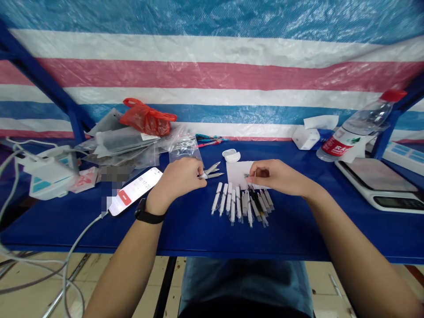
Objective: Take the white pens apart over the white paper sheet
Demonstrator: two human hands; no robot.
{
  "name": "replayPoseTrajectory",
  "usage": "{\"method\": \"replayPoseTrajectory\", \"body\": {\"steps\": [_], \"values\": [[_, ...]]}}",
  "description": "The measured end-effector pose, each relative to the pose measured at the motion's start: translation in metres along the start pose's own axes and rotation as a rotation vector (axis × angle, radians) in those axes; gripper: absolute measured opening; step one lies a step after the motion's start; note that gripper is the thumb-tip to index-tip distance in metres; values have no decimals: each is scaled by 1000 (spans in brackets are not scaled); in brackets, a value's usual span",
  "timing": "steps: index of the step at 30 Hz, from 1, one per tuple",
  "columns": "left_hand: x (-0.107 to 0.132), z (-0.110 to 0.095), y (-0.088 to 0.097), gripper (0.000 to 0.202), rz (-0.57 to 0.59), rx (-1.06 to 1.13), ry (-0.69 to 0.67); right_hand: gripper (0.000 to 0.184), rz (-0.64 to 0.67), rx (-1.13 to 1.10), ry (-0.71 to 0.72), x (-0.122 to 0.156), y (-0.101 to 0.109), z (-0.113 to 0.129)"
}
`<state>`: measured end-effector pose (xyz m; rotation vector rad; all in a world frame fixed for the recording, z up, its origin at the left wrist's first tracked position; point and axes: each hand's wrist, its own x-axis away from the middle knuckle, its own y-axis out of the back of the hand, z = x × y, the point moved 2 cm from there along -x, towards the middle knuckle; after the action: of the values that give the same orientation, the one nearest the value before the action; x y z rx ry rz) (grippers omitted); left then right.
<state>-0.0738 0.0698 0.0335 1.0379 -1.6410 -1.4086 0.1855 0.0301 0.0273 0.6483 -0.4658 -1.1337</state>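
Forearms [124,269] reach out, left hand [175,179] on snips [211,171], right hand [273,176] by syringes [240,205].

Far left: a red plastic bag [147,118] slumped on clear plastic bags [183,143], and there's a smartphone [135,192] lit up, cable attached!
Far right: a plastic water bottle [356,128] lying beside a tissue box [305,138], with a digital kitchen scale [377,185] just in front!
Backdrop: a striped tarp [212,75] in blue, white and pink!
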Motion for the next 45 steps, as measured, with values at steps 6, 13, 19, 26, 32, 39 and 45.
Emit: {"method": "replayPoseTrajectory", "body": {"steps": [6,13,19,26,32,39,45], "values": [[-1,-3,1,8,-17,29,-14,28,116,101,-15,-2,-14,6],[1,-3,0,8,-32,74,-16,24,272,27,6,1,-12,10],[2,-5,3,8,-23,66,-3,19,285,-11,29,-1,-16,12],[3,-9,6,6,-93,114,-58,24,63,-54,123,-2,-12,10],[6,-28,-2,13,-320,222,-324,50,-196,-276,105,-7,-25,18],[10,-56,-23,22,-356,268,-403,68,-494,-578,-21,-14,-43,20],[10,-64,-33,15,-105,876,-361,67,-565,-635,12,-15,-46,12]]}}
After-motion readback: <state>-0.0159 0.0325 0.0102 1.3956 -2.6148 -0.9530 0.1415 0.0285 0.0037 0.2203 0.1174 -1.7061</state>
